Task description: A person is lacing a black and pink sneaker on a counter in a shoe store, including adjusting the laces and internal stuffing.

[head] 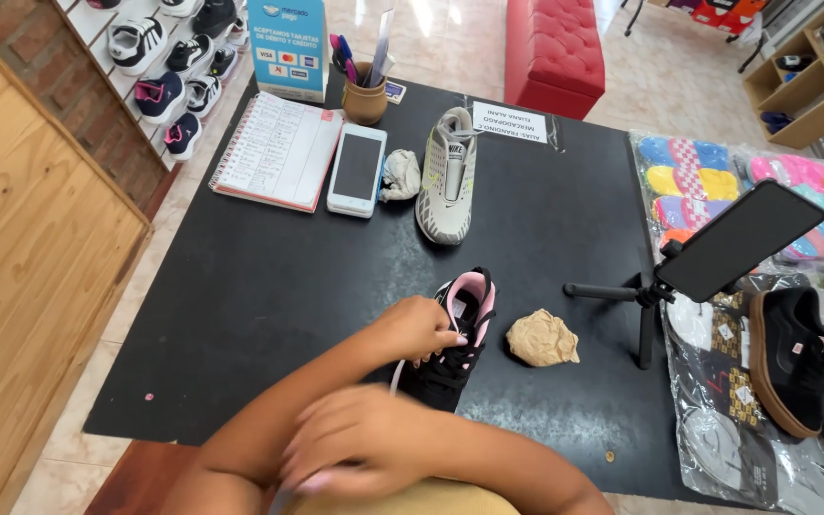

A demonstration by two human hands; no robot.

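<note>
— Where is the black lace-up sneaker with the pink lining (458, 336)?

— It sits on the black counter (269, 296), near the front edge, heel pointing away from the person and toe toward them.

— What are the hands doing?

— The left hand (419, 329) rests on the sneaker's left side by the collar, fingers curled against the laces. The right hand (360, 441) is lower, close to the person's body, blurred; a pale lace end (397, 376) runs up from it toward the shoe, but I cannot tell whether its fingers are closed on the lace.

— And close by?

— A crumpled ball of brown paper (543, 339) lies just right of the sneaker, apart from it. Further right, a dark phone on a small black tripod (708, 262) stands on the counter. Beyond the sneaker lies a grey mesh sneaker (448, 176), with a wad of pale paper (400, 175) and a white-cased phone (357, 170) beside it, then a spiral notebook (278, 151).
</note>
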